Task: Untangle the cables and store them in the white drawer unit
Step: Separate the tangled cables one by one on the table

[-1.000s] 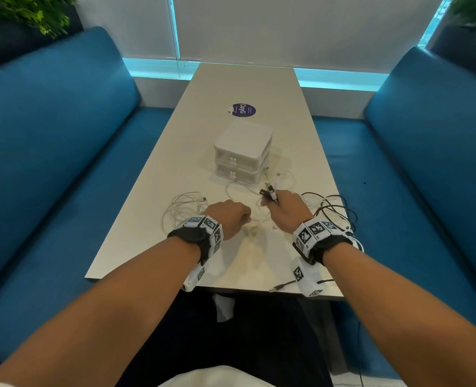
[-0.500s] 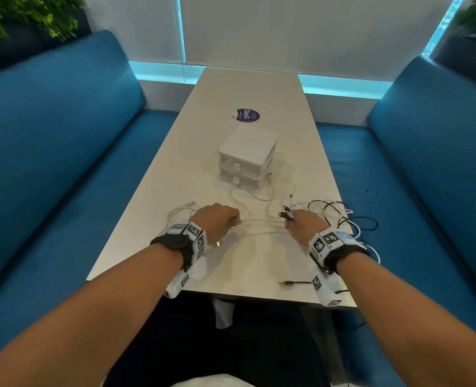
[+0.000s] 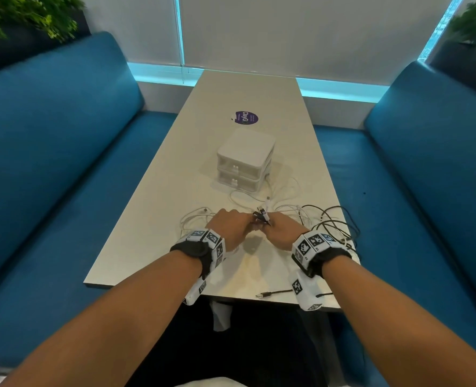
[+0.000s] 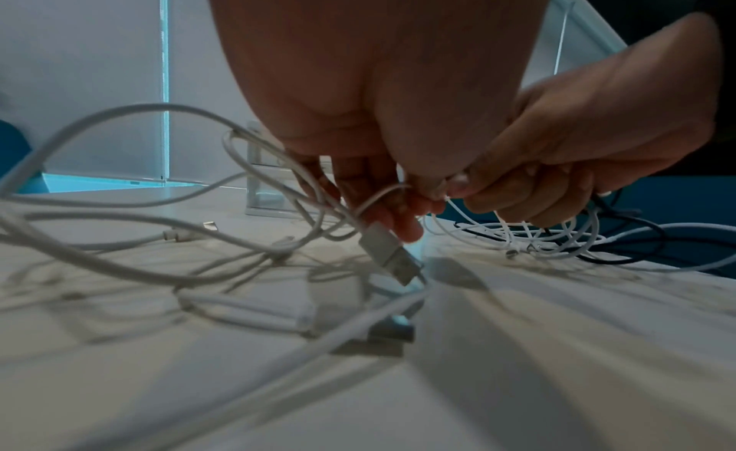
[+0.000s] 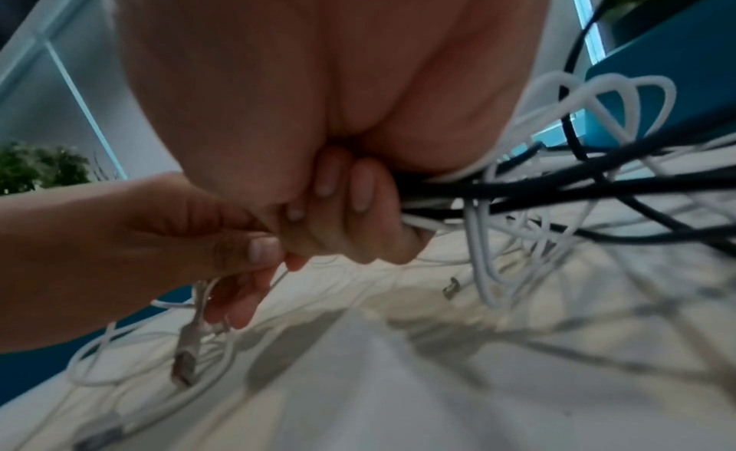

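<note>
The white two-drawer unit (image 3: 245, 157) stands mid-table with both drawers closed. Just in front of it my two hands meet over the tangle. My left hand (image 3: 235, 226) pinches a white cable (image 4: 279, 161) whose USB plug (image 4: 388, 253) hangs below the fingers. Curled into a fist, my right hand (image 3: 278, 230) grips a bundle of black and white cables (image 5: 518, 190), and several plug ends (image 3: 263, 215) stick up between the hands. White loops (image 3: 195, 219) lie to the left, black loops (image 3: 334, 222) to the right.
A loose black cable with a USB plug (image 3: 273, 293) lies by the near edge of the table (image 3: 147, 247). A purple round sticker (image 3: 246, 117) is on the table behind the drawer unit. Blue benches (image 3: 50, 177) flank the table on both sides.
The hands, spread apart half a second ago with white cable stretched between them, have come back together. The right hand moved left with its bundle.
</note>
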`<action>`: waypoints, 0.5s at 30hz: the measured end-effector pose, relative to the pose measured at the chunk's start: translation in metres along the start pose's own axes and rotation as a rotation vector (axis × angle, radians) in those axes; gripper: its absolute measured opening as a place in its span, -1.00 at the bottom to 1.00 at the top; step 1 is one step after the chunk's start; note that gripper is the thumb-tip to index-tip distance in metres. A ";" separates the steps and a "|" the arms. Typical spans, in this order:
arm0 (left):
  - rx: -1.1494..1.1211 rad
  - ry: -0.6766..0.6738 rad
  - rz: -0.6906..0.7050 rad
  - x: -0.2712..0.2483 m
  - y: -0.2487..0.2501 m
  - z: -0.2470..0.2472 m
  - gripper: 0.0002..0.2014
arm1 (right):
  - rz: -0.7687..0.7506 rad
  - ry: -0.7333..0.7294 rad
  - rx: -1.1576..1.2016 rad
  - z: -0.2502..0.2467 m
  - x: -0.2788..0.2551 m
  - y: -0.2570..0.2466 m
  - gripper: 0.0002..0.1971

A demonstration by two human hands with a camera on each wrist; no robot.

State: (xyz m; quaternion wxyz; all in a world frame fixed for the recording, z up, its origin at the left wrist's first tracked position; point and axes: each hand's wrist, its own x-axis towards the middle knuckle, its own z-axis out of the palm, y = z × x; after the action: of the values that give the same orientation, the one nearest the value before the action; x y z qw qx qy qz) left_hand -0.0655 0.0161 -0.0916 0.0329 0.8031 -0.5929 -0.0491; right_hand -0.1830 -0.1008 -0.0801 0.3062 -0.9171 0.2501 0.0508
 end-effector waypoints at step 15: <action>0.188 -0.099 -0.101 -0.010 -0.038 0.015 -0.85 | 0.274 0.181 -0.274 -0.025 -0.009 0.038 -0.72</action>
State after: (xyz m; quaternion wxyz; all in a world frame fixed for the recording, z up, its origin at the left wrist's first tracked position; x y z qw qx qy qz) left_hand -0.0341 0.0374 -0.1106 -0.0745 0.8281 -0.5546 -0.0342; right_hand -0.2112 -0.1378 -0.0787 0.1452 -0.9084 0.3897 0.0427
